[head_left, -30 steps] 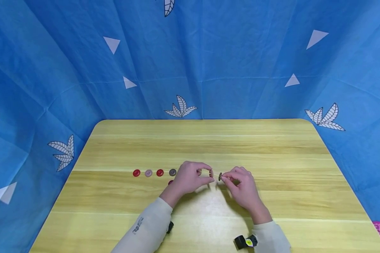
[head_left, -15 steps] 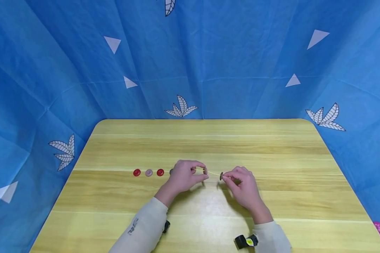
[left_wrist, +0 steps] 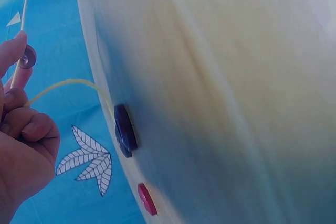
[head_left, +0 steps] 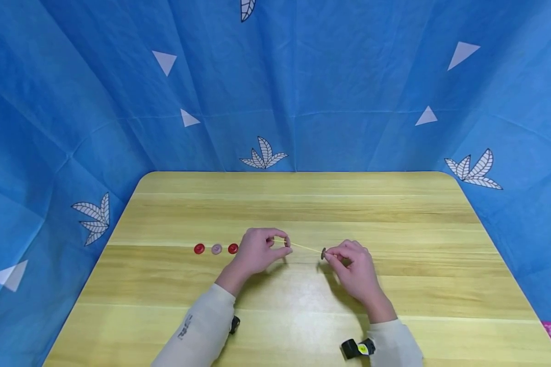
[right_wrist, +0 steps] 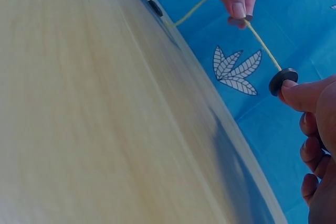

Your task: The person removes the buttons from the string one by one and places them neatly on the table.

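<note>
Between left thumb and index fingertip, my left hand (head_left: 257, 250) pinches a reddish-brown button (left_wrist: 27, 57) threaded on a yellow string (head_left: 305, 246). My right hand (head_left: 355, 267) pinches a dark button (right_wrist: 283, 81) at the string's right end, held on edge above the table. The string runs straight between these two buttons. In the left wrist view it also passes by the curled lower fingers of the left hand and arcs down to dark buttons (left_wrist: 126, 129) on the table. How the string is fixed behind the right-hand button is hidden by the fingers.
Left of the left hand, a red button (head_left: 199, 248), a pale pink button (head_left: 217, 249) and another red button (head_left: 233, 248) lie in a row on the wooden table (head_left: 395, 204). A blue patterned curtain (head_left: 340, 76) hangs behind and at the sides.
My left hand has moved left with the reddish-brown button, and the stretch of string between the hands has grown longer. It now covers the grey button on the table. The right hand has barely moved.
</note>
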A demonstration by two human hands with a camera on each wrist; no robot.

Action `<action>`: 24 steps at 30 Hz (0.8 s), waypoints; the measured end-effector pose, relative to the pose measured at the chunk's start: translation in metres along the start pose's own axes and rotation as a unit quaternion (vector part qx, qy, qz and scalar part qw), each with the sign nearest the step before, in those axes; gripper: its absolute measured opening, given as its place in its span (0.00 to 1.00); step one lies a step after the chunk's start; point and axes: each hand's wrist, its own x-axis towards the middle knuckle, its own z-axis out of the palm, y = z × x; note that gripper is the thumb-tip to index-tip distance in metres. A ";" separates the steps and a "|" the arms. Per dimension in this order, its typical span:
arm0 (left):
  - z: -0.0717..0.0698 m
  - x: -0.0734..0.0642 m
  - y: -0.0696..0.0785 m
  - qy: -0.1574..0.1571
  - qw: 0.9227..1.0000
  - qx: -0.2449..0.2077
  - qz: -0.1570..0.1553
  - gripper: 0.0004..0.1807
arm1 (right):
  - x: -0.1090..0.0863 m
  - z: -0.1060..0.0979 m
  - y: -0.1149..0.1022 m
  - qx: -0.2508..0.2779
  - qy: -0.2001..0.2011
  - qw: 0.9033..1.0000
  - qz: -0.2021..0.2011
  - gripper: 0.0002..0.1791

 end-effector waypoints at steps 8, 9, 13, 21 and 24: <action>-0.009 -0.002 -0.005 0.017 1.000 -0.007 -0.009 0.05 | 0.001 0.000 0.002 -0.004 0.005 1.000 -0.001 0.08; -0.010 -0.002 -0.006 0.019 1.000 -0.007 -0.010 0.05 | 0.001 0.000 0.002 -0.004 0.006 1.000 -0.001 0.08; -0.015 -0.004 -0.011 0.026 0.999 -0.013 -0.018 0.06 | 0.002 0.000 0.002 -0.004 0.006 1.000 -0.001 0.08; -0.025 -0.009 -0.016 0.035 0.997 0.022 -0.068 0.07 | 0.001 0.000 0.003 0.004 0.011 1.000 -0.013 0.09; -0.029 -0.011 -0.017 0.042 0.994 0.044 -0.095 0.07 | 0.000 0.001 0.004 0.008 0.011 1.000 -0.015 0.09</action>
